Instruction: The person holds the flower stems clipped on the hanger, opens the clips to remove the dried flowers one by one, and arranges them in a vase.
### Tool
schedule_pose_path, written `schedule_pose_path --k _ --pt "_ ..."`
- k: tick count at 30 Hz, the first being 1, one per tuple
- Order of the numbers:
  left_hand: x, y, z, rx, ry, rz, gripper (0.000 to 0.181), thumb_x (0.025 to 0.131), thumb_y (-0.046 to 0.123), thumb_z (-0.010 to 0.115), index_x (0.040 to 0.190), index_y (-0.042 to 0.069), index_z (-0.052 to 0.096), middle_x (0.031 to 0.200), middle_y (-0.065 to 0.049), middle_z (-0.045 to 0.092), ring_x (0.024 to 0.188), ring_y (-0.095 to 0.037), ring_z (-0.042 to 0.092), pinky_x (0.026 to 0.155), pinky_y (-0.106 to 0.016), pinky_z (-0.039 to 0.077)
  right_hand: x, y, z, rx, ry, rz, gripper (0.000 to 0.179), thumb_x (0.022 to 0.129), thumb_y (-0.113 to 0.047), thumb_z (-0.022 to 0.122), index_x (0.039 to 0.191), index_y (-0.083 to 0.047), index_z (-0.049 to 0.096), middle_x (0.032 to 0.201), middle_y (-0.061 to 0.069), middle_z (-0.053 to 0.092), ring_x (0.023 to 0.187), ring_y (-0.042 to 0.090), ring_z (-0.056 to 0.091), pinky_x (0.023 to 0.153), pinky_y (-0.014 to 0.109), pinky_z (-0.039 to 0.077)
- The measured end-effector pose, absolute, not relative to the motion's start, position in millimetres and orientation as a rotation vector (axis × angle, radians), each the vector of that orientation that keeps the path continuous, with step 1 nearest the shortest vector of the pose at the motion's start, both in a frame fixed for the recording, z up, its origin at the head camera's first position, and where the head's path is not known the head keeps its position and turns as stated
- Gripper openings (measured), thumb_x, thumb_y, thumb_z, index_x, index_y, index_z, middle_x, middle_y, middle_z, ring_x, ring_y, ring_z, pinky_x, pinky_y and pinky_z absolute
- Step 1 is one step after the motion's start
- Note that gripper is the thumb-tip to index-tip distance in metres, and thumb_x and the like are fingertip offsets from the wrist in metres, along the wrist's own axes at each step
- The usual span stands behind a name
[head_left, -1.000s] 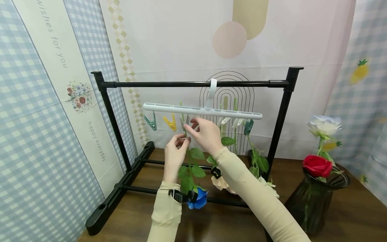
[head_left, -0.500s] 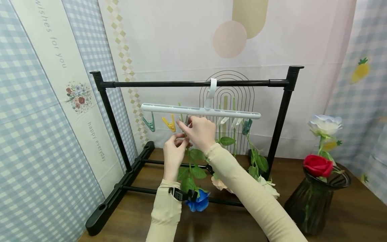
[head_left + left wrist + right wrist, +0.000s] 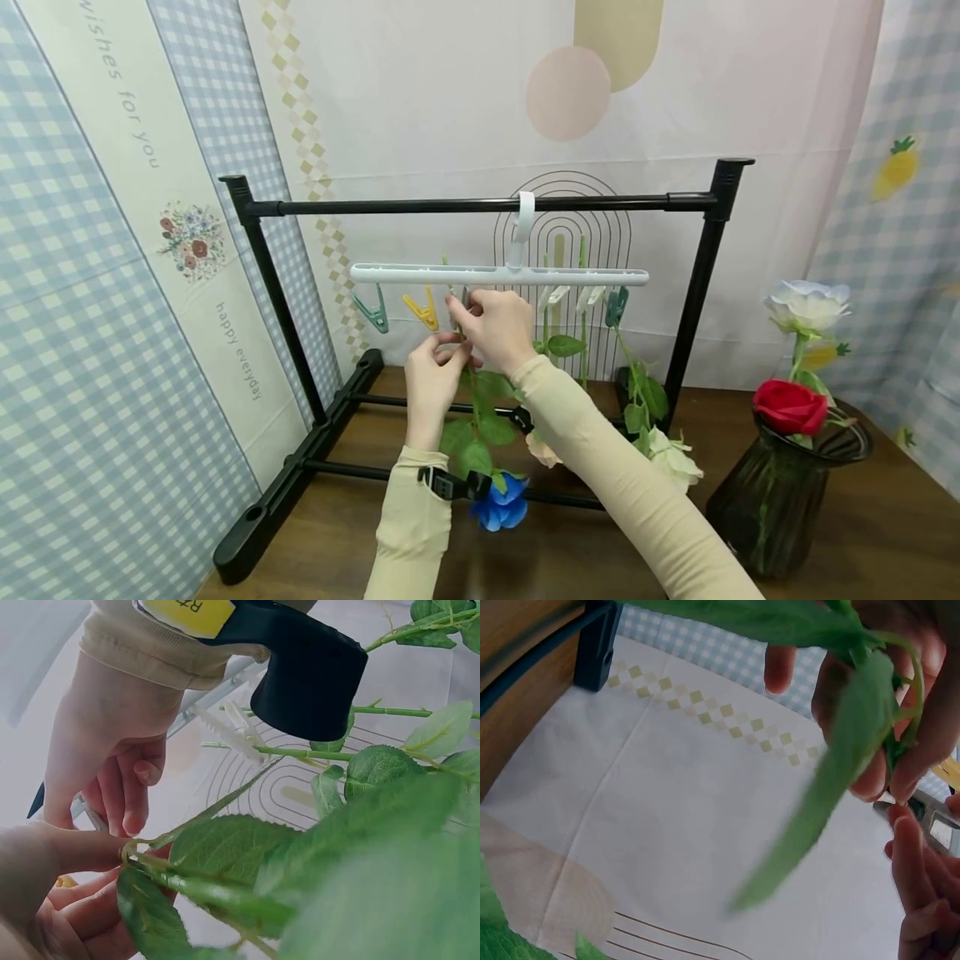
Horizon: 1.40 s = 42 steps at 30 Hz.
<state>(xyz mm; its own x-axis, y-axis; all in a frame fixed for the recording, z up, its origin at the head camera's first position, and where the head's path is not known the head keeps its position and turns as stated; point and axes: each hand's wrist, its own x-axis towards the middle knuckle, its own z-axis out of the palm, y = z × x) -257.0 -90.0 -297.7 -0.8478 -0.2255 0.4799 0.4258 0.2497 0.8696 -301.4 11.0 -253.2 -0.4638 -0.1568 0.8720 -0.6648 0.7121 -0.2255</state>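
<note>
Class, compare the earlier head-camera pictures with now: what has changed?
The white hanger has tipped nearly level; the blue rose has swung slightly right; the right hand has moved slightly left. The left hand still pinches the rose's stem; the vase stays put.

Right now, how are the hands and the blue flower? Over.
Left hand pinches stem; right hand on grey clip. Blue flower hangs head-down. Leaves crowd left hand.

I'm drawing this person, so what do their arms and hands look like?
The hands are bare. The sleeves are long, plain and cream. Each has a black gadget near the cuff; the right one shows a yellow label with dark lettering.
</note>
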Motion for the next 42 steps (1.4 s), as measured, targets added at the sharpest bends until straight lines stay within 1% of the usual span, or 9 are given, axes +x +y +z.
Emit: schedule_pose_path --k 4,6,9,15,20,27,32,37,42 --pt "-263 -91 -305 -0.172 -2.028 -1.599 0.021 0.083 0.027 0.062 0.098 0.011 0.064 0.07 -0.014 0.069 0.058 -0.016 0.064 0.045 -0.02 0.033 -302 13 -255 0.646 -1.967 0.718 0.042 0.084 -0.033 0.058 0.047 -0.013 0.052 0.041 -0.001 0.05 0.036 0.008 0.033 0.04 0.019 0.017" --pt "-263 -91 -307 -0.171 -2.033 -1.583 0.02 0.084 0.027 0.062 0.097 0.012 0.064 0.069 -0.012 0.07 0.053 -0.013 0.062 0.041 -0.021 0.029 -302 13 -256 0.644 -1.963 0.722 0.043 0.085 -0.032 0.057 0.047 -0.013 0.052 0.041 -0.001 0.049 0.036 0.008 0.032 0.04 0.019 0.017" --pt "-265 -91 -309 -0.151 -2.042 -1.574 0.021 0.084 0.024 0.062 0.098 0.009 0.064 0.069 -0.011 0.07 0.055 -0.011 0.062 0.042 -0.021 0.029 -303 14 -257 0.647 -1.966 0.734 0.041 0.085 -0.031 0.056 0.048 -0.013 0.055 0.043 -0.001 0.053 0.036 0.009 0.036 0.04 0.019 0.018" --pt "-267 -92 -313 -0.096 -2.076 -1.552 0.022 0.082 0.025 0.064 0.098 0.009 0.066 0.069 -0.009 0.07 0.068 -0.012 0.067 0.053 -0.021 0.04 -304 16 -257 0.646 -1.979 0.722 0.038 0.084 -0.034 0.058 0.052 -0.013 0.06 0.048 -0.001 0.059 0.038 0.01 0.043 0.039 0.018 0.021" --pt "-269 -92 -315 -0.09 -2.095 -1.555 0.02 0.082 0.027 0.064 0.096 0.013 0.066 0.068 -0.008 0.07 0.064 -0.014 0.066 0.045 -0.021 0.032 -305 18 -258 0.648 -1.987 0.714 0.037 0.082 -0.035 0.059 0.053 -0.012 0.059 0.048 0.001 0.058 0.037 0.01 0.04 0.038 0.018 0.021" --pt "-268 -91 -323 -0.107 -2.091 -1.622 0.019 0.082 0.028 0.063 0.096 0.014 0.064 0.068 -0.007 0.07 0.062 -0.011 0.065 0.05 -0.022 0.035 -305 19 -260 0.638 -2.002 0.718 0.038 0.082 -0.036 0.059 0.052 -0.013 0.057 0.048 0.0 0.058 0.038 0.009 0.039 0.039 0.018 0.022" --pt "-268 -93 -327 -0.101 -2.089 -1.648 0.015 0.082 0.028 0.063 0.093 0.018 0.064 0.067 -0.006 0.07 0.061 -0.012 0.065 0.046 -0.022 0.027 -306 18 -261 0.633 -2.016 0.731 0.038 0.082 -0.037 0.059 0.053 -0.013 0.059 0.05 -0.001 0.059 0.038 0.008 0.04 0.039 0.018 0.024" --pt "-267 -93 -327 -0.093 -2.114 -1.68 0.019 0.082 0.027 0.064 0.095 0.014 0.065 0.068 -0.007 0.07 0.063 -0.012 0.065 0.05 -0.022 0.034 -307 18 -261 0.635 -2.02 0.764 0.038 0.082 -0.038 0.06 0.054 -0.013 0.06 0.051 -0.001 0.06 0.04 0.008 0.044 0.04 0.018 0.028" --pt "-265 -93 -328 -0.08 -2.143 -1.749 0.022 0.081 0.028 0.065 0.096 0.013 0.065 0.069 -0.009 0.07 0.066 -0.015 0.066 0.066 -0.026 0.045 -308 18 -262 0.637 -2.029 0.792 0.036 0.081 -0.04 0.06 0.057 -0.013 0.061 0.053 -0.002 0.061 0.043 0.008 0.048 0.042 0.018 0.031"
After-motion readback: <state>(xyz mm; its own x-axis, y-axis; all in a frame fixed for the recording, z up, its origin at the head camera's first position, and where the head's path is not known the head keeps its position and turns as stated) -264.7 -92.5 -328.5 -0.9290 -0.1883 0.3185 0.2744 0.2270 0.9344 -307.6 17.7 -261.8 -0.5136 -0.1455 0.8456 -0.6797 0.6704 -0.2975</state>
